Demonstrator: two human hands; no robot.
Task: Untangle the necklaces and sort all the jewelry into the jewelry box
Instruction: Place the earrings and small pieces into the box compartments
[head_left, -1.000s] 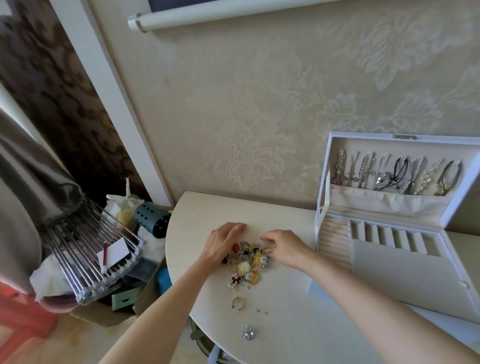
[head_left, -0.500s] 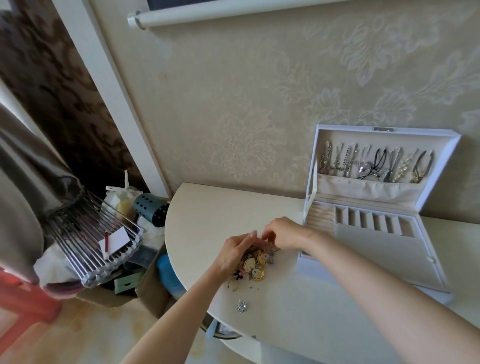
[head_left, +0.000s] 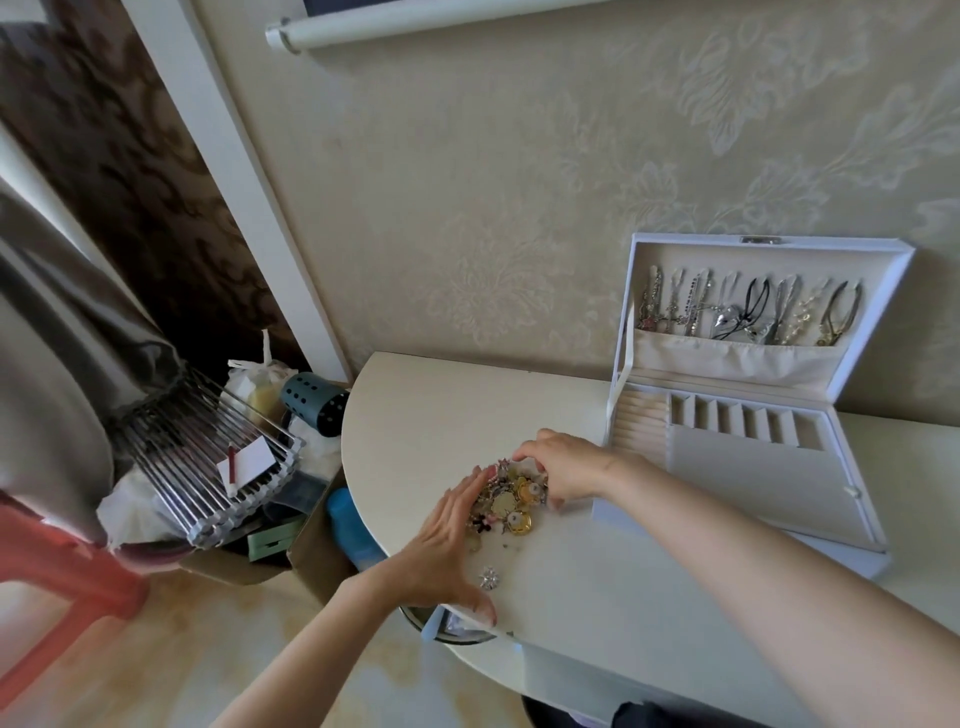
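A heap of tangled jewelry (head_left: 508, 500) with gold pendants and small charms lies on the cream table (head_left: 415, 415). My left hand (head_left: 447, 540) lies flat, its straight fingers pressed against the heap's left side. My right hand (head_left: 566, 467) curls over the heap's far and right side, with its thumb at the near right edge. A silver brooch (head_left: 488, 578) sits alone near the table's front edge, by my left thumb. The white jewelry box (head_left: 753, 488) stands open to the right. Several necklaces (head_left: 748, 312) hang in its lid.
Left of the table, a metal wire rack (head_left: 208, 467), a teal perforated holder (head_left: 314, 402), a blue bottle (head_left: 348, 525) and a cardboard box (head_left: 311, 561) crowd the floor. A red stool (head_left: 62, 571) stands at far left. The wall runs just behind the table.
My left hand dropped from the heap's top to lie flat along its left side. My right hand spread wider round the heap. The view shifted slightly.
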